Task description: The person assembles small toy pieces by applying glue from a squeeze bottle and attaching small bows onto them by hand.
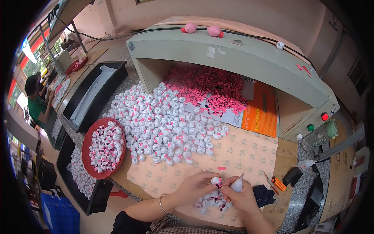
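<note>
My left hand pinches a small white-and-pink piece (216,181) with its fingers (208,176) nearly together; my right hand (245,199) curls round a white nozzle bottle (237,185), fingertips at the piece. Below them, a small pile (210,202) lies on patterned paper (249,150) over the tabletop. An orange cutter (279,184) lies to the right. Beyond spreads a big white heap (167,126); left of it, a red bowl (86,158) holds many white-and-pink pieces. Behind, a pale green housing (233,48) arches over pink parts (206,82). Far left is a person in green (36,105).
</note>
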Available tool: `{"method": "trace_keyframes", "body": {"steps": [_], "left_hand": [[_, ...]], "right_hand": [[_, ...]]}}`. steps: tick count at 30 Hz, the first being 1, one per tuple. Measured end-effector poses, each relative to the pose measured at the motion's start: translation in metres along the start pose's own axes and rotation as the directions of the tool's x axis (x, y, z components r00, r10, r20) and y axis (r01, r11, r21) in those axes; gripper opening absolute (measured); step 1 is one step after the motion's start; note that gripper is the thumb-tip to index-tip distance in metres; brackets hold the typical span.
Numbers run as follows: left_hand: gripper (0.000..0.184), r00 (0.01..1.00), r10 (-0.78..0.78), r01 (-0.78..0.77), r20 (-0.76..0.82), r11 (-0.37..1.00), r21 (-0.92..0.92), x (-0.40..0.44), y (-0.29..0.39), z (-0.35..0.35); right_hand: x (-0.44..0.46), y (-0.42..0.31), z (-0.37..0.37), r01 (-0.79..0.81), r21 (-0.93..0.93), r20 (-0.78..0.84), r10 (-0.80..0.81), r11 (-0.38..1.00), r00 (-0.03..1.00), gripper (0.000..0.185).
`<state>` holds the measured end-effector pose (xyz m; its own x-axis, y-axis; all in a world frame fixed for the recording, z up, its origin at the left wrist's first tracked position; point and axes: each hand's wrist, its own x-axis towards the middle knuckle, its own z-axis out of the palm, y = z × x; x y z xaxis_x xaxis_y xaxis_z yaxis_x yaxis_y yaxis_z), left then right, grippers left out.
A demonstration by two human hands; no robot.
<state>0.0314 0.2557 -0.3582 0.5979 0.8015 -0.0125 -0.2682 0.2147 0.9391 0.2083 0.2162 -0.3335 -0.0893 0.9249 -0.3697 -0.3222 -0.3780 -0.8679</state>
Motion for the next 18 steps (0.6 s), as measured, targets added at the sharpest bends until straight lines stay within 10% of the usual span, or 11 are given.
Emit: {"method": "trace_keyframes", "body": {"steps": [9,18], "left_hand": [[0.034,1.000,-0.029,0.027,0.008,0.973,0.231,0.000,0.008,-0.003],[0.031,0.976,-0.208,0.210,-0.068,0.977,0.038,-0.002,0.014,-0.003]], "right_hand": [[0.003,0.004,0.009,0.016,-0.156,-0.101,-0.032,0.988,0.994,0.017],[0.004,0.019,0.014,0.138,-0.244,-0.092,-0.165,0.960,0.982,0.023]]}}
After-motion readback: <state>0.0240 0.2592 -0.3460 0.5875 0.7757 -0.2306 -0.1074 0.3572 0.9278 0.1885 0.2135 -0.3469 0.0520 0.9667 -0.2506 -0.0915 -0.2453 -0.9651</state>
